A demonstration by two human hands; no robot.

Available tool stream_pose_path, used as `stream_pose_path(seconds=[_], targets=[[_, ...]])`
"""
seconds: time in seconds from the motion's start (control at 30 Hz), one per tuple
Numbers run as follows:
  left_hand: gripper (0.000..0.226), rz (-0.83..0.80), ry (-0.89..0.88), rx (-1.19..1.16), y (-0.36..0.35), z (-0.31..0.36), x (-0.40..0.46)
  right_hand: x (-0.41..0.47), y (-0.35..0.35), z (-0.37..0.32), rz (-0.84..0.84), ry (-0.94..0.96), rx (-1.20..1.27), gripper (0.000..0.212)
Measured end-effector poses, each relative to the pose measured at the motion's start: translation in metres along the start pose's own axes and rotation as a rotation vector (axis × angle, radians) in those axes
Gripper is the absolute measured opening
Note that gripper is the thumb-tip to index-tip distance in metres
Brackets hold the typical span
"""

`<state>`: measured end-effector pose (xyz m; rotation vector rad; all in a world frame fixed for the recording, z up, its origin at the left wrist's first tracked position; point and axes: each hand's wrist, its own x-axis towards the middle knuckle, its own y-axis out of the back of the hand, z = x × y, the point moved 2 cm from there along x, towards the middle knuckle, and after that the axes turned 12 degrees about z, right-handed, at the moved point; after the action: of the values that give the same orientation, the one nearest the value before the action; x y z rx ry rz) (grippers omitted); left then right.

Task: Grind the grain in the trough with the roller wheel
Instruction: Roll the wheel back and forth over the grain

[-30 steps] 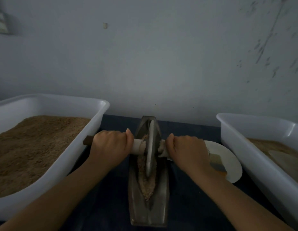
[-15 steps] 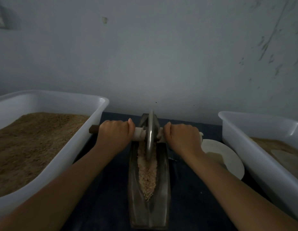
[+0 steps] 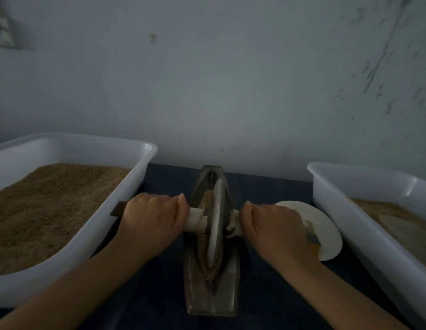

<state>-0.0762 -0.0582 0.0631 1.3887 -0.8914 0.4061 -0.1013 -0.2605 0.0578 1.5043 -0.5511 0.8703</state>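
- Our left hand [image 3: 151,216] and right hand [image 3: 275,228] each clench the axle [image 3: 195,219] either side of the roller wheel [image 3: 215,222].
- The wheel stands mid-trough [image 3: 210,296], in the grain [image 3: 203,241], between both grips.

A pale grey-blue wall [image 3: 231,91] fills the view (scuffed dark at right). Light is dim. Below, a dark tabletop [image 3: 266,186].

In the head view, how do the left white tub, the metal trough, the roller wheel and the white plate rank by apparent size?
1. Left white tub
2. Metal trough
3. Roller wheel and white plate: unsure, since a hand partly hides the plate.
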Motion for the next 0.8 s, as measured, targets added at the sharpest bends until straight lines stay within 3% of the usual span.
stream_pose_path(seconds=[0.03, 0.1, 0.17, 0.37, 0.47, 0.57, 0.73, 0.8], targets=[[0.04, -0.02, 0.0, -0.019, 0.004, 0.001, 0.001, 0.001, -0.002, 0.001, -0.003, -0.004, 0.002, 0.045], [0.028, -0.078, -0.199, -0.009, 0.003, 0.003, 0.002, 0.004, -0.009, 0.003, -0.037, -0.005, -0.052, 0.047], [0.056, -0.088, -0.296, 0.105, -0.008, 0.0, 0.006, 0.012, -0.018, 0.006, 0.006, -0.027, -0.064, 0.05], [0.056, 0.045, -0.301, 0.258, -0.038, -0.006, 0.032, 0.039, -0.05, 0.013, 0.149, -0.097, -0.05, 0.052], [0.066, -0.077, -0.282, 0.325, -0.055, -0.008, 0.045, 0.049, -0.063, 0.02, 0.156, -0.087, -0.045, 0.052], [0.062, -0.018, -0.327, 0.373, -0.07, -0.008, 0.052, 0.055, -0.072, 0.023, 0.114, -0.115, -0.069, 0.055], [0.054, -0.085, -0.305, 0.345, -0.064, -0.007, 0.042, 0.047, -0.061, 0.02, -0.014, -0.065, -0.139, 0.051], [0.047, -0.086, -0.287, 0.292, -0.048, -0.005, 0.03, 0.038, -0.047, 0.012, 0.02, -0.039, -0.084, 0.049]])
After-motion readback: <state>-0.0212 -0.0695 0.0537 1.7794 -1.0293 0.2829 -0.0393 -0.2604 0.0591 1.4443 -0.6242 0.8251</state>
